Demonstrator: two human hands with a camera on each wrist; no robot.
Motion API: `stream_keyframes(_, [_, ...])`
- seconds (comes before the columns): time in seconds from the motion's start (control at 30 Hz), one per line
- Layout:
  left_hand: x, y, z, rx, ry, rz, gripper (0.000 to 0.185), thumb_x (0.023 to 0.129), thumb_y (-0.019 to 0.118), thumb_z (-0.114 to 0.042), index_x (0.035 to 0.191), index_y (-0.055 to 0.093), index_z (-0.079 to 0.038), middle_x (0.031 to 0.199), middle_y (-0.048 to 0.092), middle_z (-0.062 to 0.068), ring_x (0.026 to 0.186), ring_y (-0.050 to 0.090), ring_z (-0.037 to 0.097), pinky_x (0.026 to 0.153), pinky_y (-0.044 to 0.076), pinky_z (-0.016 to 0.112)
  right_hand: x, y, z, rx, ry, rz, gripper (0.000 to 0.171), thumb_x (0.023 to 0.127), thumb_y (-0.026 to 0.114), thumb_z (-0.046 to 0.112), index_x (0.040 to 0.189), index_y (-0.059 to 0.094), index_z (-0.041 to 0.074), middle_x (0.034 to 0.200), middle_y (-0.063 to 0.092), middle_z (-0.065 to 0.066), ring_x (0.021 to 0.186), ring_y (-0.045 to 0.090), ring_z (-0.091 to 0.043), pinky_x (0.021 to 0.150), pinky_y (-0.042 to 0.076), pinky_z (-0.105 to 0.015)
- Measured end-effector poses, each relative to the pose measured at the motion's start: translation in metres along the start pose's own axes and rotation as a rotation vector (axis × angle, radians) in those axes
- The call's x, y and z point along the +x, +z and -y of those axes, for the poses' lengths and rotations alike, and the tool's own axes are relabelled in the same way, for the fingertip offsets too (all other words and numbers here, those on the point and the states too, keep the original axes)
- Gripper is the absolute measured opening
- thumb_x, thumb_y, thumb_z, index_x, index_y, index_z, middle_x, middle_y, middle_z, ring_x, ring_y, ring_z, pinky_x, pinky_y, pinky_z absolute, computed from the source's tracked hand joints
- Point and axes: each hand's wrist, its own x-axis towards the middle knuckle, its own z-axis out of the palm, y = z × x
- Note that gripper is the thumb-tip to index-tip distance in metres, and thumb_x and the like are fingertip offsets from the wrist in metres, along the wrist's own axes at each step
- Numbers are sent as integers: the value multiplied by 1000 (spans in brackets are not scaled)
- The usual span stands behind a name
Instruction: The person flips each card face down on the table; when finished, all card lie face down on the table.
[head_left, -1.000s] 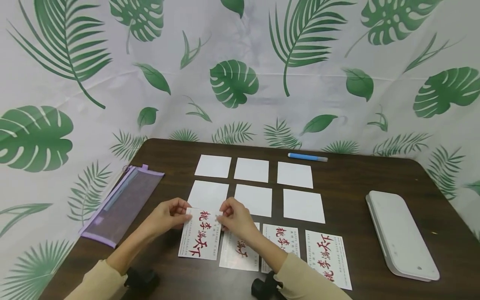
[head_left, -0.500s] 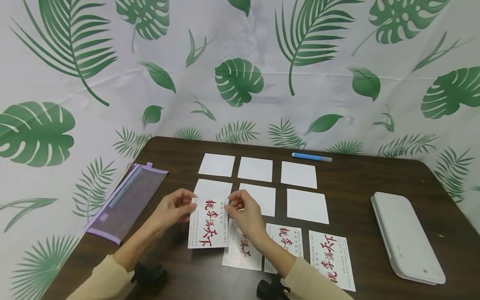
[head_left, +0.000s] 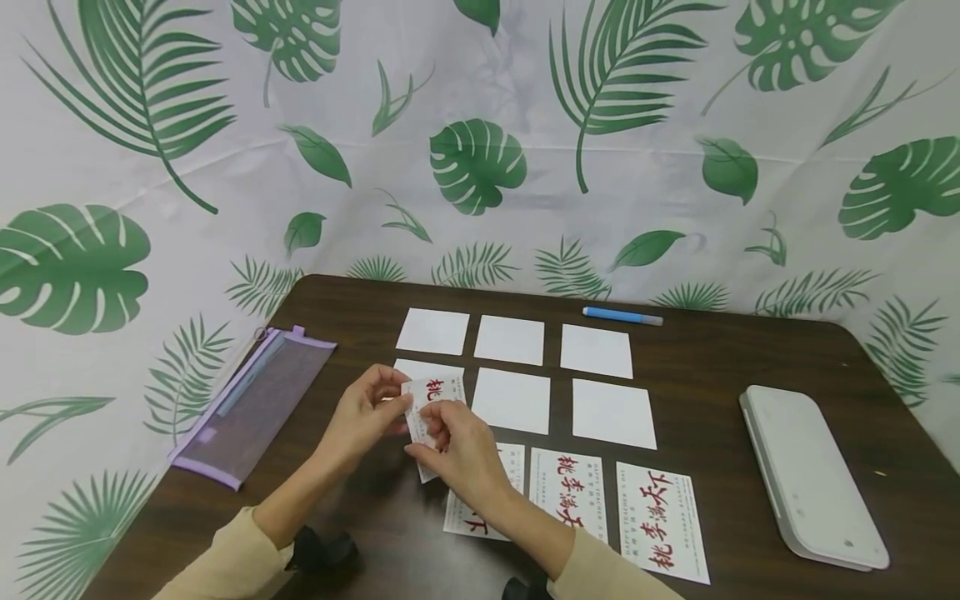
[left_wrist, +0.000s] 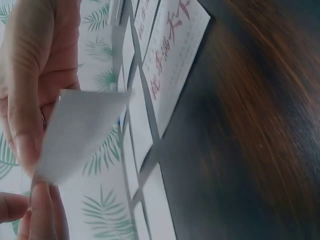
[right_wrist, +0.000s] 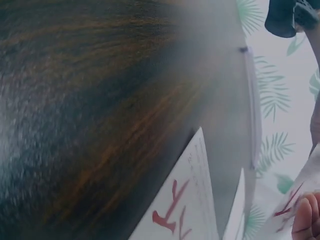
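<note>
While its edges are pinched by the fingers (head_left: 397, 398) of the left hand (head_left: 365, 417) and right hand (head_left: 456, 442), the printed card (head_left: 429, 400) is held tilted above the table (head_left: 720, 367). Three printed cards (head_left: 566, 492) lie flat just beside it, with blank white cards (head_left: 517, 342) beyond.

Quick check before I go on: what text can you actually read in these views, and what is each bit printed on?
"桃李满天下", large red brush characters: on the printed card lying flat on the table.
Same red characters, upside down: on the rightmost card.
"桃", only partly visible: on the card held by the left hand and right hand.
Small grey print along the card edges: too small to read.
Six white squares: blank.
</note>
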Motion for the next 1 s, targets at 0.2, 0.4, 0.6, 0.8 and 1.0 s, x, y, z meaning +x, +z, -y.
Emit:
stream_keyframes(0.2, [-4, 0, -5, -56, 81, 25, 30, 90, 60, -5, 116, 50, 3, 112, 57, 20, 88, 64, 16, 74, 56, 37, 3, -12, 1, -92, -115, -58, 27, 73, 70, -4, 98, 63, 2, 78, 58, -2, 65, 55, -9, 56, 45, -14])
stream_keyframes(0.4, [-1, -8, 3, 94, 145, -145, 34, 85, 69, -11, 116, 57, -2, 113, 63, 15, 85, 62, 8, 74, 52, 18, 9, -24, -9, 19, -25, -153, 24, 76, 64, -11, 98, 63, -2, 78, 60, -5, 67, 59, -12, 56, 49, -15])
stream_keyframes(0.6, [-1, -17, 29, 231, 64, -178, 42, 80, 74, -9, 120, 59, -6, 112, 65, 15, 89, 64, 14, 71, 48, 13, 8, -19, -21, 258, 238, -111, 29, 79, 63, -9, 106, 59, -2, 79, 62, -12, 63, 60, -12, 56, 52, -21])
stream_keyframes(0.8, [-6, -23, 37, 285, 72, -164, 41, 78, 75, -3, 117, 63, -3, 102, 67, 16, 84, 65, 20, 69, 49, 14, 3, -6, -30, 391, 425, -50, 32, 81, 65, -5, 111, 54, -1, 83, 64, -15, 60, 61, -10, 53, 54, -23])
stream_keyframes(1.0, [-12, -36, 41, 381, 33, -116, 40, 77, 75, -3, 115, 64, -1, 98, 68, 15, 77, 66, 19, 63, 50, 15, -4, 7, -33, 404, 407, 26, 30, 79, 65, -8, 107, 53, -6, 78, 64, -13, 56, 62, -11, 51, 54, -25])
